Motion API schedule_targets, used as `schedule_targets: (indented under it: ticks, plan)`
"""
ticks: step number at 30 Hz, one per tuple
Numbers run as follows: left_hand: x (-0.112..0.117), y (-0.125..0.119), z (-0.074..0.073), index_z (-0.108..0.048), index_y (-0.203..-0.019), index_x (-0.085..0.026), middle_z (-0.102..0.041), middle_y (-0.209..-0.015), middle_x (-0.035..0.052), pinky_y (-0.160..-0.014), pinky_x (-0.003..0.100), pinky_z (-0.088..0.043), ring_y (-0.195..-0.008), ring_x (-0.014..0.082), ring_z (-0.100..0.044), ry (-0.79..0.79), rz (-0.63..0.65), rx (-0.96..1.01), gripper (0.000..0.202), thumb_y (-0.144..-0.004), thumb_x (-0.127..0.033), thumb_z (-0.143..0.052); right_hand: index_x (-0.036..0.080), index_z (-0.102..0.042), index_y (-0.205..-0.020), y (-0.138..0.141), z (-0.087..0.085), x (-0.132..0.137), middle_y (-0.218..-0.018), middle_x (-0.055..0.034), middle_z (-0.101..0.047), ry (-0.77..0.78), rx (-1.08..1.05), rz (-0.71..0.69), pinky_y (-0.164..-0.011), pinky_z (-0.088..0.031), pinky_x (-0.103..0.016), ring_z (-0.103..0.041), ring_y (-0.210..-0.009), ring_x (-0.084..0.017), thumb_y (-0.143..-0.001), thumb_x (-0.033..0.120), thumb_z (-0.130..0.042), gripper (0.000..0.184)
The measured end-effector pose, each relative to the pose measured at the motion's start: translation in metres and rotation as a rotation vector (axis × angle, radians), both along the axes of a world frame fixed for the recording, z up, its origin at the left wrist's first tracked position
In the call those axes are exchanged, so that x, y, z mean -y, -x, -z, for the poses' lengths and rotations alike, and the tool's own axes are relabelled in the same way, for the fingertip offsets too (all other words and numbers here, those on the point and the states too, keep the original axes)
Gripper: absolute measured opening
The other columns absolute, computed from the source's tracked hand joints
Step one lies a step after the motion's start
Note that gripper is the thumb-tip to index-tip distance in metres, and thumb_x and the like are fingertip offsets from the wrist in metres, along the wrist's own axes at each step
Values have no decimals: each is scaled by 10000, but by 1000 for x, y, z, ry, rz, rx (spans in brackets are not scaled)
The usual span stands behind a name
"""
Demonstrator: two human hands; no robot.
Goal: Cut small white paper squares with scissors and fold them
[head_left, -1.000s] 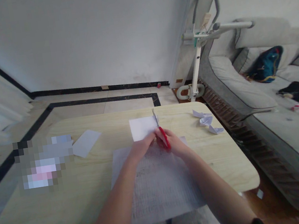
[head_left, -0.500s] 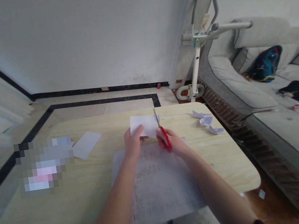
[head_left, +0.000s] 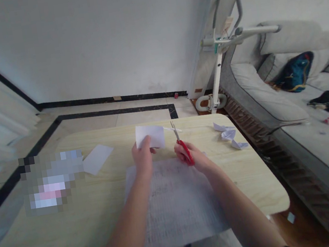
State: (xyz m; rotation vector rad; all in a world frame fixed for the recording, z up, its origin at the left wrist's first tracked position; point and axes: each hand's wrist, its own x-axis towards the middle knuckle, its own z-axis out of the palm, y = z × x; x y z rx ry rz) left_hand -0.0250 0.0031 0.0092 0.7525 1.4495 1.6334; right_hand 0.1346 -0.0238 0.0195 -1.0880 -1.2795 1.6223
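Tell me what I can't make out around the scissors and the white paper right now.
Head view, scissors: blades too small to tell open from shut; the right hand covers the red handles.
White paper: its lower edge is hidden behind the left hand.
Large sheet: print too blurred to read; the forearms cover part.
Table, left side: a pixelated patch masks what lies there.

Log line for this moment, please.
left hand: holds white paper piece | right hand: grips red-handled scissors, blades clear of the paper | below: large printed sheet on wooden table
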Motion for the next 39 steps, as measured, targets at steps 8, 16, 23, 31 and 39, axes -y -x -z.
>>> schedule_targets:
  ticks: [8, 16, 23, 31, 39]
  plan:
    - [0, 2, -1, -641, -731, -121, -584, -554, 12, -419, 210, -384, -433, 107, -507, 5, -34, -93, 296, -669, -411, -639, 206, -427, -663, -1, 3, -10, -486, 79, -401, -86, -132, 475, -337, -221, -194, -339, -374, -61, -717, 415, -651, 311]
    - [8, -4, -9, -613, -580, -129, -522, -472, 0, -422, 208, -334, -440, 108, -466, 23, 79, -201, 306, -647, -419, -684, 164, -618, -936, -2, -3, -9, -473, 78, -417, -109, -14, 497, -352, -273, -211, -382, -385, -82, -666, 431, -696, 387]
    - [11, -5, -13, -638, -612, -117, -545, -507, 10, -429, 208, -340, -470, 117, -477, 32, 175, -184, 297, -642, -408, -686, 180, -578, -763, 1, 3, -10, -437, 70, -426, -73, 29, 487, -361, -275, -221, -383, -374, -87, -636, 413, -683, 285]
    - [13, -8, -15, -684, -688, -102, -608, -588, 27, -469, 204, -373, -539, 132, -526, 17, 254, -198, 281, -642, -379, -698, 185, -548, -690, 0, 6, -11, -443, 62, -446, -114, 60, 453, -373, -282, -223, -373, -380, -84, -665, 378, -670, 230]
    - [7, -5, -8, -695, -768, -109, -602, -573, 26, -491, 220, -404, -568, 159, -567, 9, 182, -103, 338, -630, -418, -714, 191, -518, -658, 2, 3, -9, -426, 69, -425, -68, 39, 426, -356, -268, -213, -372, -370, -82, -651, 361, -661, 222]
